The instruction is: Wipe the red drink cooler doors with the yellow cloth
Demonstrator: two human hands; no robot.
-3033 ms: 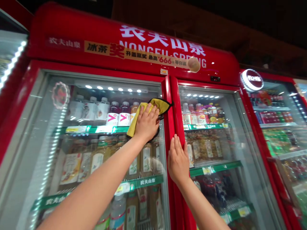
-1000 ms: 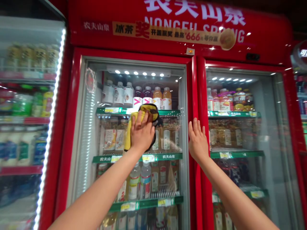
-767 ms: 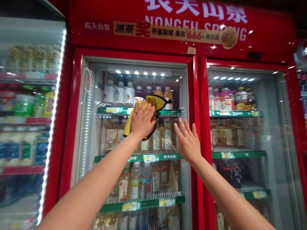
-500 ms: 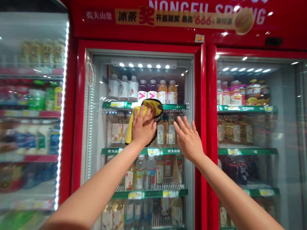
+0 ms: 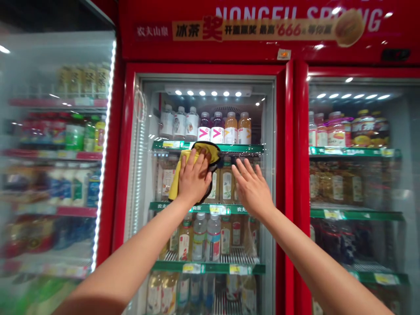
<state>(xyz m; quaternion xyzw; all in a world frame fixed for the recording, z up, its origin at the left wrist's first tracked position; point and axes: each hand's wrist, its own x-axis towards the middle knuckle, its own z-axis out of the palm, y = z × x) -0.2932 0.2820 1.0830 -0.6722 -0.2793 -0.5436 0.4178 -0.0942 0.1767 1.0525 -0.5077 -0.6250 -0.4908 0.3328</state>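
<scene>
My left hand [image 5: 194, 177] presses a yellow cloth with a dark edge [image 5: 177, 177] flat against the glass door of the middle fridge, its fingers lying over the cloth. To its right, my right hand [image 5: 252, 186] has its fingers stretched out at the glass near the right side of the door, with nothing in it. Behind the glass, bottles stand on shelves with green fronts [image 5: 210, 267], partly hidden by my hands and forearms.
A red frame [image 5: 284, 131] surrounds the middle door. At the right is another red fridge with bottles [image 5: 337, 188]. At the left, a fridge with a bright light strip [image 5: 104, 162] holds bottles and packs. A red header with a banner [image 5: 256, 29] runs above.
The view has shifted, so the fridges appear farther right. Relative to the door, both hands have moved left, the cloth staying under my left hand.
</scene>
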